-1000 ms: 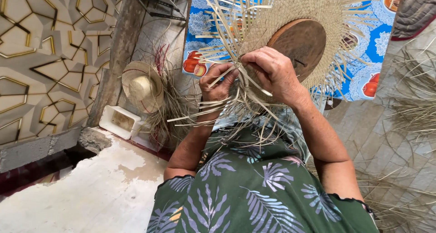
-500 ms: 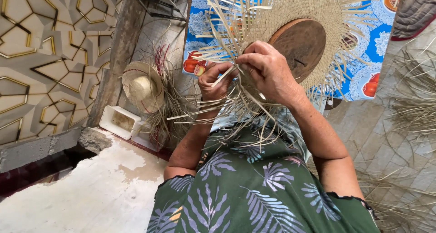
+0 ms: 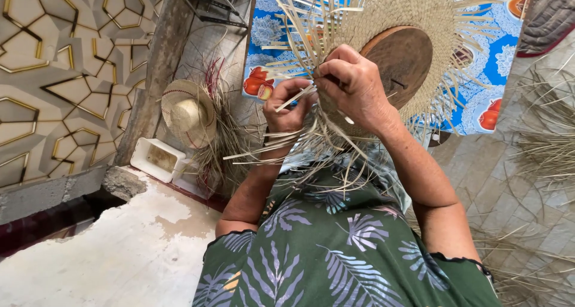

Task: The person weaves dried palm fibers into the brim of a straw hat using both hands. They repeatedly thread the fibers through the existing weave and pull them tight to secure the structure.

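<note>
A half-woven straw hat [image 3: 413, 8] with loose strips fanning out sits over a round wooden block [image 3: 402, 58] on my lap. My right hand [image 3: 354, 87] pinches straw strips at the weave's near edge, fingers closed on them. Just left of it, my left hand [image 3: 286, 105] grips other loose straw strips [image 3: 296, 97] that trail down toward my green leaf-print dress [image 3: 341, 253].
A finished straw hat [image 3: 187, 112] lies at the left by a bundle of reddish straw and a white plastic box [image 3: 157, 158]. A blue patterned cloth [image 3: 497, 55] lies under the work. Loose straw [image 3: 548, 139] is piled on the tiled floor at right. Patterned wall at left.
My right hand has shifted slightly up along the weave edge, pulling a strip. My left hand stays close beneath it holding strips.
</note>
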